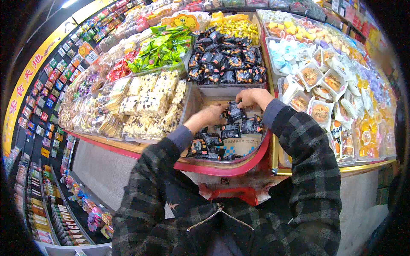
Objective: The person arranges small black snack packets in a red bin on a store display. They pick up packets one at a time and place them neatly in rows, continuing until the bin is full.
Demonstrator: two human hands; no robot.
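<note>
Both hands are inside a clear plastic bin (221, 161) at the near edge of a snack display. My right hand (251, 97) has its fingertips on a small black snack packet (235, 112) in the bin's middle. My left hand (212, 114), slightly blurred, is at the left side of the same packet; whether its fingers grip it cannot be told. More black packets (203, 144) lie in the bin's near left part, and others (251, 124) sit at its right side. Printed cardboard (245, 142) shows at the bottom. Behind this bin, another holds a full heap of similar black packets (224, 59).
Packaged puffed-rice blocks (149, 99) fill the bin on the left, with green packets (163, 48) beyond. White packaged foods (320, 110) and jelly cups (370, 137) stand on the right, behind a gold-edged counter (365, 168). Shelves of goods (48, 204) line the far left.
</note>
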